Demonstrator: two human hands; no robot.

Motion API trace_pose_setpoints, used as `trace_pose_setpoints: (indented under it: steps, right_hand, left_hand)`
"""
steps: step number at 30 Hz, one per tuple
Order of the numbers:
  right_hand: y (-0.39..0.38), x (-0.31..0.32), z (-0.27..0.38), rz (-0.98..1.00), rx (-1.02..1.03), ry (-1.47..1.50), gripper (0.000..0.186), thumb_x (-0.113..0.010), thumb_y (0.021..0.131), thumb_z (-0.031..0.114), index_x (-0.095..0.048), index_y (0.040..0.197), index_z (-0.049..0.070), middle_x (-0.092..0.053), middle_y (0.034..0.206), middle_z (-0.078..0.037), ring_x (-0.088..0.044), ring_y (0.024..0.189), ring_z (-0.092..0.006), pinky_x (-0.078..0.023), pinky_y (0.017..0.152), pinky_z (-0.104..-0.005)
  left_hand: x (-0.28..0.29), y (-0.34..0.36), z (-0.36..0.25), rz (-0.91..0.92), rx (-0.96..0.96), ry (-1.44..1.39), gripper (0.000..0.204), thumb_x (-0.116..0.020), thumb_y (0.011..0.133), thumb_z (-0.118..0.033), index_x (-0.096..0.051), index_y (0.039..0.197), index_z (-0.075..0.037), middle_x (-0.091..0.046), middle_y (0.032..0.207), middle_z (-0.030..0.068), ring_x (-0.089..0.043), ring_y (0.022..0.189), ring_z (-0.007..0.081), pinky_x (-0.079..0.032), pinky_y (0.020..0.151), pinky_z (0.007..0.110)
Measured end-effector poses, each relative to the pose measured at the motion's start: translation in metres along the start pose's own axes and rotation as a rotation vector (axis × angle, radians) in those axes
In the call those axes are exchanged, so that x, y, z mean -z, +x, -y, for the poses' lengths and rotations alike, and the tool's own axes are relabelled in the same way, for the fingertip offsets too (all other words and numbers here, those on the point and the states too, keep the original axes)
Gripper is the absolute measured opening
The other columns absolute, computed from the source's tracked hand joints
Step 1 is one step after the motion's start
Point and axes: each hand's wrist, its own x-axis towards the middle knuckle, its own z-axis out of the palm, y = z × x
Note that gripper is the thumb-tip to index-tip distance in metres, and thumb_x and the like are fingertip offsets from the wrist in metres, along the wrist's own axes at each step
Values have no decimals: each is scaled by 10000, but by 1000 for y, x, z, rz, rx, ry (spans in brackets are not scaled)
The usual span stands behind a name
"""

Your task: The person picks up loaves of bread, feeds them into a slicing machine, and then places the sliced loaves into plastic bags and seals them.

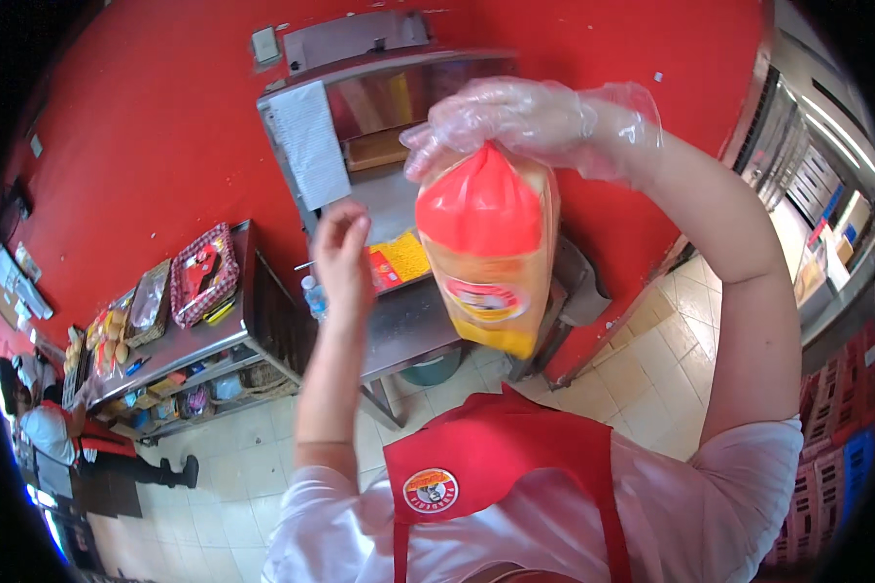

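Observation:
A bagged loaf of bread (pixel 486 282) hangs upright in front of me, in a clear bag with red and yellow print and a round label. My right hand (pixel 506 115), in a clear plastic glove, grips it at the top, near the gathered red end of the bag. To the left of the loaf, my bare left hand (pixel 344 238) is raised and apart from it. Its fingers are curled with thumb and fingertips together; whether anything small sits between them is hidden. Beyond the left hand, yellow and red printed bags (pixel 401 260) lie on a metal surface.
A metal machine (pixel 379 68) with a white paper sheet (pixel 309 141) stands against the red wall. At left, a metal counter (pixel 209 330) carries baskets and bread; a person (pixel 68 432) stands at its far end. A green bucket (pixel 430 369) sits below. Stacked crates (pixel 826 496) rise at right.

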Motion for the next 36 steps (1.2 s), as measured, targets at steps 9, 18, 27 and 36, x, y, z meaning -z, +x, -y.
trace_pose_setpoints:
  steps: [9,18,27,36]
  right_hand:
    - [-72,6,-46,-537,-149,299,269,-452,935,242,-608,1026,41,-602,946,-28,-574,881,-96,-475,746,-250]
    - [-185,20,-32,-739,-437,-414,286,-481,926,297,-613,1047,75,-610,955,-3,-572,870,-99,-476,737,-269]
    - [-208,43,-176,-360,-161,168,413,-686,792,277,-592,1091,8,-639,928,-61,-593,839,-130,-480,767,-280]
    - [-137,63,-365,145,-616,171,346,-680,770,327,-694,968,45,-641,971,-88,-609,931,-161,-451,820,-280]
  left_hand:
    - [-172,84,-104,1149,-1474,967,221,-572,714,-192,-664,914,-166,-515,965,-7,-515,897,158,-391,806,332]
    - [-270,69,-69,1455,-1722,475,305,-669,564,-150,-656,866,-106,-560,1082,-17,-521,1039,162,-419,857,364]
    - [-273,31,49,1484,-1038,408,167,-629,648,-130,-637,797,-55,-572,1027,38,-521,1032,204,-390,874,373]
    - [-149,-27,260,1176,238,582,203,-624,835,-209,-599,805,-10,-543,708,121,-556,680,231,-441,630,340]
